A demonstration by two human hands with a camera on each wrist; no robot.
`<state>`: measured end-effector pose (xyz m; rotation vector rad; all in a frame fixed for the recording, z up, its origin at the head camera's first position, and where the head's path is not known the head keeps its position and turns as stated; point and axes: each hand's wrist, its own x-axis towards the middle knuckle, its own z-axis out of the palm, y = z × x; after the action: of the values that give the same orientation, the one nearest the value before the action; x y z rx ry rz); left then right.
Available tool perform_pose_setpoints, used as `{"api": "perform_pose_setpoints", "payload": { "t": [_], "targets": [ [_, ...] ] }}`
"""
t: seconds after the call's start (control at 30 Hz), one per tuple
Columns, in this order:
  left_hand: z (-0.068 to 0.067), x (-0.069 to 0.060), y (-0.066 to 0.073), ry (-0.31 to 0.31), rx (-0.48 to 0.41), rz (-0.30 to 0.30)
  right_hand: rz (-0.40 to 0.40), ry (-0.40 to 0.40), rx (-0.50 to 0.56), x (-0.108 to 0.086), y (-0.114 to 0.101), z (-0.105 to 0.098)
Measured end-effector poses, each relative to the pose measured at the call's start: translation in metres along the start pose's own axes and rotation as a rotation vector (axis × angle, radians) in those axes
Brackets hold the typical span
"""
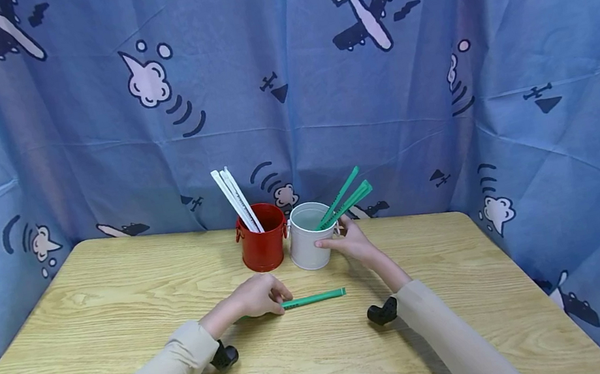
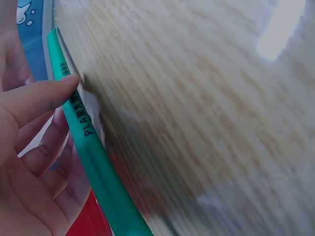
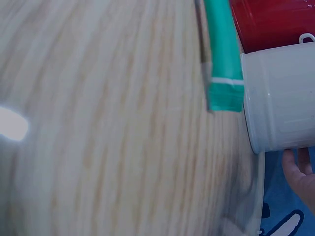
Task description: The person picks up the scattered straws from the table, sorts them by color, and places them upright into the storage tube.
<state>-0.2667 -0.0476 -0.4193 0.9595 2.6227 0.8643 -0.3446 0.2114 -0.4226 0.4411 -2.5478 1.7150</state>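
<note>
A green wrapped straw (image 1: 314,298) with printed letters lies on the table, and my left hand (image 1: 258,295) pinches it near its middle. In the left wrist view the thumb presses on the wrapper (image 2: 88,147), with the other fingers on the far side. Behind it stands a white bucket (image 1: 308,253) holding several green wrapped straws (image 1: 346,199) that lean right. My right hand (image 1: 353,244) grips this bucket's right side, thumb toward the front; part of the fingers is hidden behind it. In the right wrist view, fingertips (image 3: 290,164) touch the bucket wall.
A red bucket (image 1: 262,253) with several white wrapped straws (image 1: 239,200) leaning left stands just left of the white one. Both are near the back edge of the wooden table (image 1: 133,294). A blue curtain (image 1: 231,59) with printed planes hangs behind and beside the table.
</note>
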Motion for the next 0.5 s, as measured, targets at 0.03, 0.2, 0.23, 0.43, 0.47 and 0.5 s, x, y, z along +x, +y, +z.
{"api": "perform_pose_setpoints", "payload": {
  "t": [0.03,0.2,0.23,0.43,0.47,0.5],
  "targets": [
    [-0.001,0.000,0.000,0.000,-0.001,0.000,0.008,-0.001,0.002,0.000,0.000,0.000],
    [-0.004,0.000,-0.001,0.009,-0.005,0.016,0.054,-0.022,0.021,0.002,-0.001,-0.002],
    [-0.005,0.000,-0.001,0.013,0.000,0.025,0.059,-0.022,0.021,0.003,-0.001,-0.002],
    [-0.011,-0.002,0.001,0.020,-0.004,0.038,0.074,-0.017,0.018,0.003,-0.002,-0.002],
    [-0.012,-0.003,0.001,0.019,-0.011,0.034,0.073,-0.017,0.017,0.003,-0.002,-0.001],
    [-0.013,-0.004,0.001,0.019,-0.012,0.033,0.073,-0.016,0.020,0.002,-0.002,-0.001]
  ]
}}
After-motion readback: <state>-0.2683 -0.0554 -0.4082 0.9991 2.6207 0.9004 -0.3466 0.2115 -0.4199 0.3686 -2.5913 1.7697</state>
